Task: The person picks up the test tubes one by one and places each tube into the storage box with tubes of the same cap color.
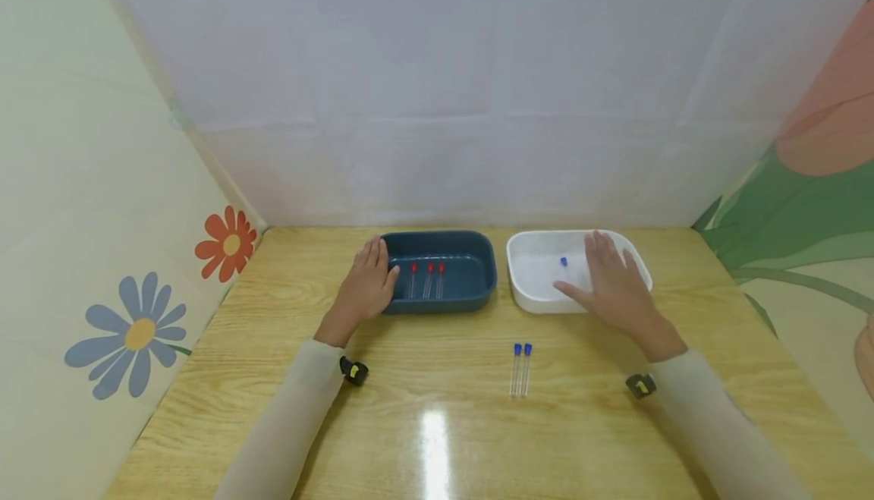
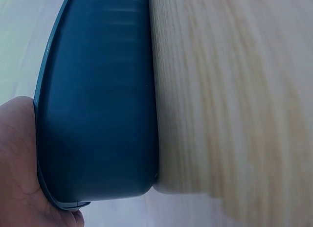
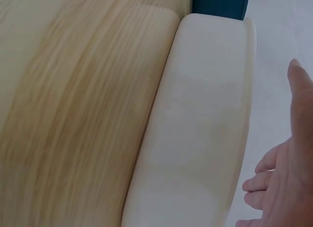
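The person's left hand (image 1: 365, 280) is resting at the left end of a dark blue, rounded rectangular tray (image 1: 437, 305), its fingers lying straight and close together along the outside, its thumb reaching over the rim. How hard the hand is pressing, I cannot tell. Inside this tray, 3 thin clear tubes with red caps (image 1: 413, 280) are lying side by side, caps pointing away from the person.

The right hand (image 1: 617, 287) is hovering over the right part of a white, rounded rectangular tray (image 1: 542, 306), its fingers extended and its thumb spreading wide; it is pinching nothing. Near the middle of that tray, 1 small blue cap (image 1: 564, 261) is showing, though I cannot tell whether a clear tube is joining it.

In front of the white tray, 2 thin clear tubes with blue caps (image 1: 526, 363) are lying parallel on the pale wood-grain table (image 1: 437, 378). The 2 trays are sitting just beside each other. Behind them, a creased white cloth (image 1: 410, 105) is hanging. Pale long sleeves (image 1: 290, 409) are covering the forearms.
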{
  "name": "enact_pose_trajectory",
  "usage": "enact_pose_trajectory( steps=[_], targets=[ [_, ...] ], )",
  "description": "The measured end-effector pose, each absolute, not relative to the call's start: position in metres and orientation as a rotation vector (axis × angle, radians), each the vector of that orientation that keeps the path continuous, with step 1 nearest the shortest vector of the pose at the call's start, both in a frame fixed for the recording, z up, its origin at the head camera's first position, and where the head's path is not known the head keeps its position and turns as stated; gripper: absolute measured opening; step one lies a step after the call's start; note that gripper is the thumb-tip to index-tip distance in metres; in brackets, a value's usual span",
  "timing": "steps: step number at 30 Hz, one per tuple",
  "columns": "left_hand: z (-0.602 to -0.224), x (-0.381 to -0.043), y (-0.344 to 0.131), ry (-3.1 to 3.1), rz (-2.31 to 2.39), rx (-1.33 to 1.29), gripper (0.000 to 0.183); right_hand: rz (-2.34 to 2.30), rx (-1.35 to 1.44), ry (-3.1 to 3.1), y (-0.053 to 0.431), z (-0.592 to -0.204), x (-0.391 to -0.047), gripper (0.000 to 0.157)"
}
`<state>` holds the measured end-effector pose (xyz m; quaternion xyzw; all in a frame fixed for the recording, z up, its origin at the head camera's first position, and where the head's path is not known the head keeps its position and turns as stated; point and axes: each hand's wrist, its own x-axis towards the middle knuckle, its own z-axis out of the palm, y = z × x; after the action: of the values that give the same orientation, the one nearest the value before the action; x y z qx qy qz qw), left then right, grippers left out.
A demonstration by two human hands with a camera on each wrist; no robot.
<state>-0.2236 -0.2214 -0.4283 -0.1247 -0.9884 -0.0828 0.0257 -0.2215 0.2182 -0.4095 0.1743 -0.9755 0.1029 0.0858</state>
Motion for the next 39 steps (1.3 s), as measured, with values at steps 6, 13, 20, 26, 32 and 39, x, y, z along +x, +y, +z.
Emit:
enact_pose_trajectory(
  steps=[6, 13, 20, 26, 32, 39],
  targets=[
    [-0.427, -0.224, -0.221, -3.052, -0.243, -0.387, 0.065, 0.269, 0.508, -2.9, 0.229, -0.412, -0.223, 0.103],
    [-0.429, -0.224, -0.222, -3.063, -0.254, -0.389, 0.065, 0.326, 0.501, -2.921, 0.242, -0.413, -0.222, 0.104],
    [-0.429, -0.223, -0.221, -3.059, -0.263, -0.394, 0.065, 0.397, 0.542, -2.925, 0.254, -0.415, -0.225, 0.102],
    [-0.428, -0.224, -0.221, -3.042, -0.243, -0.4, 0.065, 0.417, 0.575, -2.927, 0.263, -0.417, -0.229, 0.1],
    [-0.428, -0.224, -0.22, -3.052, -0.225, -0.389, 0.065, 0.448, 0.593, -2.943, 0.271, -0.422, -0.232, 0.099],
    [-0.426, -0.223, -0.22, -3.057, -0.241, -0.383, 0.065, 0.475, 0.595, -2.98, 0.279, -0.427, -0.239, 0.099]
  ],
)
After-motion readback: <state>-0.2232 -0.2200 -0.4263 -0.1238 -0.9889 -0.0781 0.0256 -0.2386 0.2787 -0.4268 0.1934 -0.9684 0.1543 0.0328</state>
